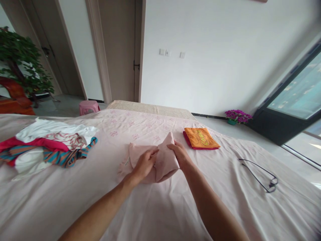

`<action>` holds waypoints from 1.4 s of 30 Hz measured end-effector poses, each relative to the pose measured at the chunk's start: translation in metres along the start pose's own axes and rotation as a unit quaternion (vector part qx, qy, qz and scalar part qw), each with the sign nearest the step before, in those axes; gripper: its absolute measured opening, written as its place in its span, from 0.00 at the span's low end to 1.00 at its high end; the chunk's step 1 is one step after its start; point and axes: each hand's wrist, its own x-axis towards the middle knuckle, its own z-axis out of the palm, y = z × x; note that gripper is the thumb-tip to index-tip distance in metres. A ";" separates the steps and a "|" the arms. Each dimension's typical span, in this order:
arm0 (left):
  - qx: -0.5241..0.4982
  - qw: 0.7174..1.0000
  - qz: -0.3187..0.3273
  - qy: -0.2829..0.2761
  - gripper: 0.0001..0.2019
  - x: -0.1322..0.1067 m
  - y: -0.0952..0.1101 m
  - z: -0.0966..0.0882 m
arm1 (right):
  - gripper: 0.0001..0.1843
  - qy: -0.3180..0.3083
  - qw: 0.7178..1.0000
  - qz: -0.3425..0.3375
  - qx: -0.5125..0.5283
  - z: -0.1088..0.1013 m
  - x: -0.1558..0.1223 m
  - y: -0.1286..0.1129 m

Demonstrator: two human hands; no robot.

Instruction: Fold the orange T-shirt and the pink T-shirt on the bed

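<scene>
A pale pink garment (166, 160) lies partly folded in the middle of the bed, its right part lifted into a peak. My right hand (181, 154) grips the raised fold at its right side, thumb in front and fingers behind. At the crease in the middle of the cloth, my left hand (146, 162) is closed on the fabric, with some fingertips hidden in the fold. To the right, close to my right hand, rests a small stack of an orange folded shirt (200, 138) with yellow lettering over a red folded cloth (190, 143).
A loose heap of clothes (56, 142), white, red and striped, lies on the left of the pink bedsheet (95, 190). Black-framed glasses (260, 175) lie on the right. Beyond the bed stand a pink stool (89, 107) and purple flowers (238, 115).
</scene>
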 end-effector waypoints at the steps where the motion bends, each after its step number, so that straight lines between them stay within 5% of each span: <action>1: -0.077 0.996 -0.039 0.007 0.19 -0.001 0.003 -0.012 | 0.15 -0.005 1.000 -0.003 -0.008 0.011 0.002 0.000; 4: -0.292 0.940 -0.174 0.003 0.23 -0.003 0.010 -0.049 | 0.18 -0.015 0.999 -0.016 -0.034 0.051 0.009 -0.001; 7: -0.391 0.888 -0.240 -0.025 0.28 -0.003 0.009 -0.077 | 0.24 -0.059 0.996 0.015 -0.067 0.084 0.015 0.000; 10: -0.386 0.882 -0.269 -0.030 0.27 -0.004 -0.001 -0.091 | 0.28 -0.089 0.990 0.046 -0.095 0.094 0.019 0.006; 14: -0.281 0.918 -0.277 0.042 0.20 -0.008 -0.017 -0.091 | 0.25 -0.016 0.975 -0.096 -0.200 0.073 0.014 0.028; 18: -0.236 0.935 -0.252 0.078 0.22 -0.011 -0.025 -0.090 | 0.29 -0.052 0.880 -0.252 -0.399 0.053 -0.006 0.051; 23: -0.216 0.943 -0.240 0.084 0.29 -0.023 -0.028 -0.100 | 0.35 -0.138 0.749 -0.322 -0.562 0.057 -0.025 0.075; 26: -0.172 0.954 -0.222 0.105 0.34 -0.031 -0.029 -0.107 | 0.34 -0.148 0.715 -0.339 -0.593 0.062 -0.025 0.083; 30: -0.052 0.976 -0.189 0.094 0.43 -0.038 -0.036 -0.115 | 0.34 -0.130 0.704 -0.352 -0.603 0.068 -0.023 0.086; 34: 0.131 0.981 -0.127 0.066 0.35 -0.045 -0.047 -0.121 | 0.32 -0.154 0.694 -0.369 -0.599 0.072 -0.024 0.091; 38: 0.372 0.922 -0.097 0.043 0.28 -0.053 -0.042 -0.128 | 0.32 -0.193 0.704 -0.341 -0.592 0.069 -0.019 0.084; 42: 0.504 0.859 -0.078 0.046 0.24 -0.047 -0.021 -0.126 | 0.27 -0.154 0.761 -0.291 -0.558 0.067 -0.009 0.062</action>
